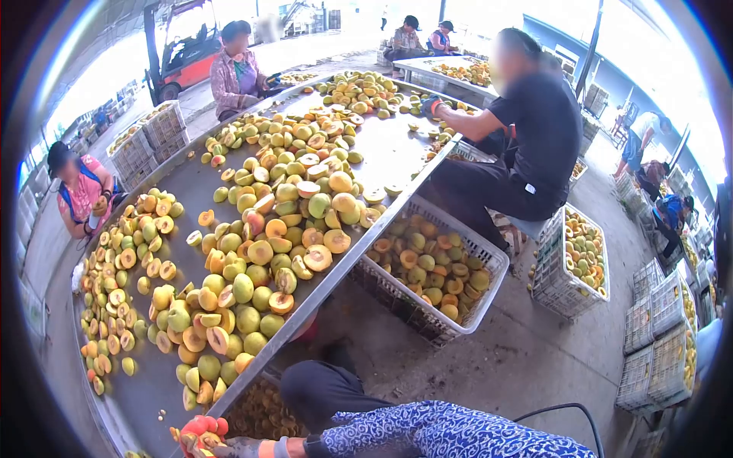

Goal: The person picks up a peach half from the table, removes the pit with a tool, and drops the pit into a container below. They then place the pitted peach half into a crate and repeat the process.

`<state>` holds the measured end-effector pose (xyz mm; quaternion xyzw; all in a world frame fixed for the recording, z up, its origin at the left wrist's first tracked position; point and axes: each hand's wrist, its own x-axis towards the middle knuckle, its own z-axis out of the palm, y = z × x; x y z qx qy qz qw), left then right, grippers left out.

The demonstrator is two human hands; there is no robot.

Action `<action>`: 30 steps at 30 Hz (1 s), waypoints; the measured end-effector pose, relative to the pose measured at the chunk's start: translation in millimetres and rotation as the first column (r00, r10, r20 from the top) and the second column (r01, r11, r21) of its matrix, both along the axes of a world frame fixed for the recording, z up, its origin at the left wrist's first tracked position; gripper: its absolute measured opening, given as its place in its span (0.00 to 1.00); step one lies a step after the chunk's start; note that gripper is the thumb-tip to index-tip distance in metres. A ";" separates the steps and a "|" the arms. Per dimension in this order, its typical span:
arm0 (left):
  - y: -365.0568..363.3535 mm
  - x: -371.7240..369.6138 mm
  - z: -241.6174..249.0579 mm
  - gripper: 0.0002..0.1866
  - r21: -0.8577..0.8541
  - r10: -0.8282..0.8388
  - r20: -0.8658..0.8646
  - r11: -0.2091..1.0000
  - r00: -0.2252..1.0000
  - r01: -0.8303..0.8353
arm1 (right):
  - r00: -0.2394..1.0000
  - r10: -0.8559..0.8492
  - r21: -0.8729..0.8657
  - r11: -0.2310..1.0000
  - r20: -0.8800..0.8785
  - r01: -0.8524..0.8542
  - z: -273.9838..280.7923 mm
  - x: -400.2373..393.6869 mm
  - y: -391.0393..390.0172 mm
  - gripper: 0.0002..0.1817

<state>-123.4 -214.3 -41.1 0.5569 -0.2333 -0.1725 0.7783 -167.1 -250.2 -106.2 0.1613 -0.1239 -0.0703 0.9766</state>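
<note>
At the bottom left edge, my left hand (201, 426), in a glove with red fingers, is curled around a yellow-orange piece of peach, mostly hidden by the fingers. Close against it is my right hand (243, 447) in a dark grey glove, its fingers bent and partly cut off by the frame; what they grip cannot be made out. A blue-and-white patterned sleeve (412, 429) covers my right arm. Both hands are at the near edge of a metal table (385, 164) strewn with halved, yellow-green peaches (243, 288). A few small stones (162, 414) lie beside my hands.
Below the table edge stands a plastic crate (495, 267) of peach halves, with another full crate (566, 294) farther right. A co-worker in black (538, 130) sits at the table's right side; two more people work along its far side. Stacked crates (653, 355) line the right.
</note>
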 end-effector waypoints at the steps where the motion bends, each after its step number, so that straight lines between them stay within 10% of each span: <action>1: -0.1 -0.3 -0.1 0.27 0.004 -0.008 0.002 1.000 1.000 0.008 | 0.964 0.155 0.339 0.914 0.216 -0.223 -2.0 5.5 -0.5 0.10; 2: -0.4 0.3 -1.1 0.27 0.004 -0.015 -0.001 1.000 1.000 0.015 | 0.863 0.209 0.572 0.674 0.459 -0.468 -4.6 9.0 -0.8 0.10; 4: 0.4 1.8 -1.9 0.27 0.000 -0.031 -0.009 1.000 0.999 0.031 | 0.985 -0.036 0.748 0.656 0.166 -0.103 23.5 18.8 26.2 0.09; 7: -2.0 3.7 -6.6 0.27 0.006 -0.011 -0.013 1.000 1.000 0.012 | 0.851 -0.525 0.643 0.655 0.011 0.396 15.9 68.6 56.7 0.12; 10: -4.9 3.5 -11.5 0.29 0.055 0.082 0.006 0.995 0.997 -0.082 | 0.989 -0.102 0.444 0.885 -0.105 0.139 -36.4 39.7 29.5 0.14; 16: -10.5 4.0 -0.9 0.26 0.060 0.096 0.029 0.993 0.995 -0.098 | 0.992 0.103 0.715 0.688 0.075 -0.126 -42.1 40.8 20.6 0.13; 17: -9.9 4.2 1.1 0.25 0.062 0.098 0.037 0.993 0.994 -0.101 | 1.000 -0.016 0.279 0.960 -0.003 0.016 -38.0 36.4 15.9 0.14; 18: -9.5 4.2 2.4 0.25 0.064 0.099 0.043 0.993 0.994 -0.102 | 0.987 -0.157 -0.236 0.960 -0.010 0.151 -4.9 18.2 -5.3 0.14; 19: -10.3 3.6 3.2 0.24 0.064 0.100 0.048 0.993 0.994 -0.103 | 0.957 -0.283 -0.683 0.688 0.056 0.244 13.7 8.4 -16.7 0.15; 22: -12.8 2.7 9.6 0.22 0.066 0.101 0.083 0.992 0.991 -0.107 | 0.910 -0.379 -0.226 0.914 -0.171 0.338 0.1 25.1 9.5 0.15; 23: -13.2 3.7 8.9 0.23 0.060 0.087 0.075 0.994 0.993 -0.091 | 0.944 -0.329 0.206 0.922 -0.030 0.328 9.8 32.0 21.8 0.14; 25: -13.2 4.3 8.4 0.24 0.055 0.066 0.080 0.996 0.995 -0.071 | 0.893 -0.374 0.854 0.521 0.252 -0.023 76.7 30.9 30.1 0.12; 28: -12.6 3.0 7.8 0.25 0.057 0.025 0.094 0.998 0.995 -0.031 | 0.921 -0.353 0.201 0.926 0.167 0.319 71.3 14.2 5.0 0.09; 30: -15.6 1.9 6.9 0.26 0.056 -0.001 0.102 0.998 0.995 -0.004 | 0.917 -0.387 -0.356 0.847 0.098 0.395 57.1 -4.4 -12.3 0.08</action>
